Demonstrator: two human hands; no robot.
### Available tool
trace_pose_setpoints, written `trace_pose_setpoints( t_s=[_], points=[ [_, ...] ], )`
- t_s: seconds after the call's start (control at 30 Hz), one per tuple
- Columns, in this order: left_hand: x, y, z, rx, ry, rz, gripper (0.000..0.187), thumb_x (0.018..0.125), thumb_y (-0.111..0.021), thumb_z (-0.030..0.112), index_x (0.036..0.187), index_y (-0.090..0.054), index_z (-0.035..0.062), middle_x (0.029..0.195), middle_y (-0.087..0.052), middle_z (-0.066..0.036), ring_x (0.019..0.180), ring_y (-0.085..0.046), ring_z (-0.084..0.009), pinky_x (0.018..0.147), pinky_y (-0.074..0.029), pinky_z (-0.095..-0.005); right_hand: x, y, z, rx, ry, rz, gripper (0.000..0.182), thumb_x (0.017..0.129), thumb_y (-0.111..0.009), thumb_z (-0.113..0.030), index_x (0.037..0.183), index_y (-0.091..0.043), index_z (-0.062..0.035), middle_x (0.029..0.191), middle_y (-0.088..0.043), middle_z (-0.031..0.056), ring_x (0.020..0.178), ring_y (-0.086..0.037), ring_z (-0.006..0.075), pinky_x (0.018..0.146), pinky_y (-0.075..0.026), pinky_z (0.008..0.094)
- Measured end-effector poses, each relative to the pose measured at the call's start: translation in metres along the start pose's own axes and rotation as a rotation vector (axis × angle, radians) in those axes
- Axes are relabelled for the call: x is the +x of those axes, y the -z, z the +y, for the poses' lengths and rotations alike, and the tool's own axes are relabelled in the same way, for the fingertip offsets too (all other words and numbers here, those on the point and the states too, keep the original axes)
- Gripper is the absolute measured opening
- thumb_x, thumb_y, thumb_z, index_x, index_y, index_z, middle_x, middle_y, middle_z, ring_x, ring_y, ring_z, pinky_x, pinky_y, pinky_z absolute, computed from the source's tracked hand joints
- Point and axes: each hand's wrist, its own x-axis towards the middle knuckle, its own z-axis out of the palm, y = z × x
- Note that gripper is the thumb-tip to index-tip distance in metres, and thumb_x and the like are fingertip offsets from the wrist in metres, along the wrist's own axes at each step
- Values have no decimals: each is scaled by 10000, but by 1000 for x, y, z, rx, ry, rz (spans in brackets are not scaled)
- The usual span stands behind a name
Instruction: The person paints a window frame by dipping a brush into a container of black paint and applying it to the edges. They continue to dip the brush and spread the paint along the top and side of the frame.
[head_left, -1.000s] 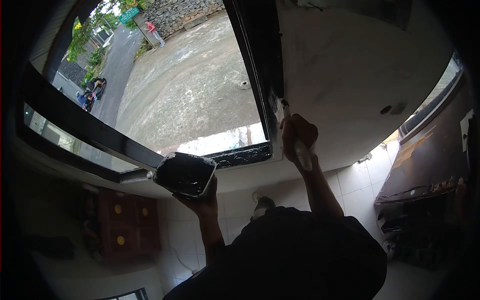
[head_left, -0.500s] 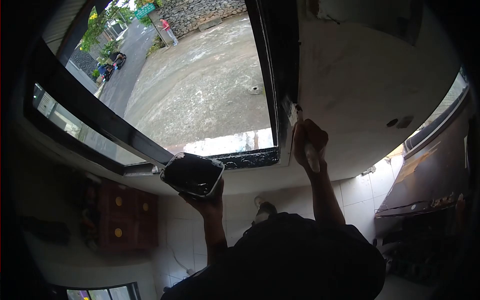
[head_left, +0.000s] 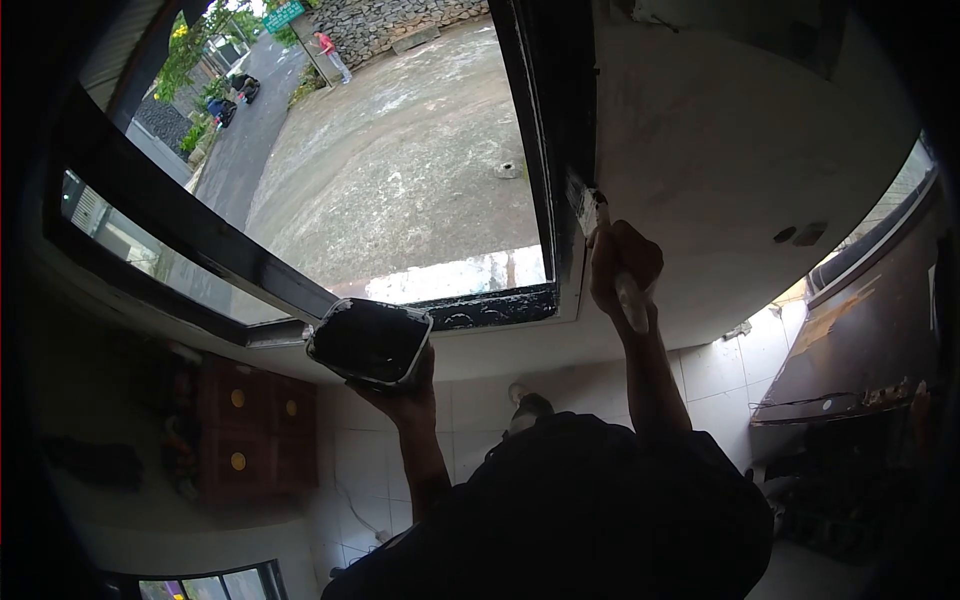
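In the head view, the dark window frame point(head_left: 570, 120) sets the main edges: a broad upright runs down from the top centre, meeting a lower rail point(head_left: 490, 309) at a corner in the middle of the frame. A pale wall point(head_left: 730, 140) spreads from the upright towards the right side, giving the right hand point(head_left: 626, 268) open room there. The left hand point(head_left: 405, 398), left of centre, is closer in: the lower rail lies just beside what it holds, and a slanting dark bar point(head_left: 230, 255) comes down to it from the upper left. Tiled floor point(head_left: 465, 465) shows below and between the two forearms, with a reddish-brown cabinet point(head_left: 255, 430) at the lower left and a worn brown panel point(head_left: 850, 335) at the right.

The paintbrush point(head_left: 632, 305) stands at the centre right, its bristles against the dark upright, as far as can be told. Its handle is pale and slants down to the right; the bristles look whitish and streaked, with a dark patch near their base. The right fingers are wrapped around the handle. The left fingers grip the container point(head_left: 368, 342) from below, partly hidden; it is squarish, tilted, pale-rimmed and dark inside, with small glints.
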Motion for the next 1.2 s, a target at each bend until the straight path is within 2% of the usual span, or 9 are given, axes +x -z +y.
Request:
trace_pose_setpoints(
  t_s=[0.13, 0.2, 0.27, 0.3, 0.5, 0.83, 0.9, 1.07, 1.2],
  points=[
    [4, 2, 1, -24, -18, -70, 807, 806, -417, 783, 1377, -440, 212, 1336, -515, -52, 1174, -543, -315, 930, -480, -521, -1, 10, -17, -265, 97, 3, 182, 851, -528, 9, 672, -532, -22, 591, -549, 65, 450, -541, 155, 401, -398, 272],
    [4, 10, 1, 90, -58, 22, 806, 804, -422, 784, 1384, -432, 226, 1335, -514, -50, 1186, -535, -314, 948, -469, -524, 9, 2, -19, -81, 99, 99, 179, 847, -528, 13, 671, -530, -20, 579, -543, 66, 442, -529, 145, 395, -393, 272],
    [4, 14, 2, 63, -32, -7, 804, 804, -425, 783, 1388, -426, 230, 1341, -509, -51, 1193, -530, -315, 953, -467, -526, 17, -1, -16, 91, 84, 32, 114, 710, -599, 98, 694, -550, -3, 602, -496, 55, 445, -504, 137, 363, -383, 248],
    [4, 10, 2, 33, -17, -41, 802, 804, -428, 781, 1392, -420, 235, 1346, -504, -51, 1200, -525, -315, 959, -464, -528, 18, -3, -10, -25, 218, 41, 95, 711, -612, 75, 735, -571, -9, 618, -522, 47, 471, -527, 138, 378, -403, 255],
    [2, 7, 1, 3, -7, -75, 831, 791, -438, 790, 1405, -396, 232, 1372, -478, -64, 1215, -512, -324, 950, -474, -531, 24, -5, -13, -10, 221, 78, 119, 789, -528, 79, 703, -541, -1, 603, -544, 64, 449, -515, 140, 388, -386, 259],
    [3, 9, 2, -3, -5, -104, 854, 786, -434, 797, 1412, -389, 219, 1366, -484, -71, 1204, -517, -335, 966, -462, -523, 30, 3, -23, -46, 206, 120, 171, 851, -516, 35, 686, -520, -7, 631, -577, 77, 456, -519, 133, 388, -357, 247],
    [3, 5, 3, -18, -2, -115, 851, 791, -435, 793, 1418, -369, 222, 1383, -449, -72, 1230, -487, -326, 965, -461, -536, 44, 1, -30, -144, 439, 302, 179, 846, -512, 40, 676, -509, -16, 615, -558, 68, 444, -502, 120, 377, -343, 257],
    [3, 8, 1, 27, -12, -118, 844, 792, -449, 786, 1415, -362, 224, 1405, -412, -62, 1246, -470, -310, 970, -459, -533, 28, -2, -20, 2, 184, 76, 156, 829, -515, 56, 695, -525, -23, 593, -514, 59, 438, -493, 137, 380, -358, 273],
    [-1, -2, 1, -8, -6, -143, 837, 781, -460, 787, 1397, -418, 221, 1330, -520, -65, 1169, -547, -314, 942, -482, -485, -1, -9, -17, 53, 59, -4, 123, 811, -526, 56, 717, -559, -15, 604, -514, 68, 439, -501, 174, 385, -380, 302]
  ],
)
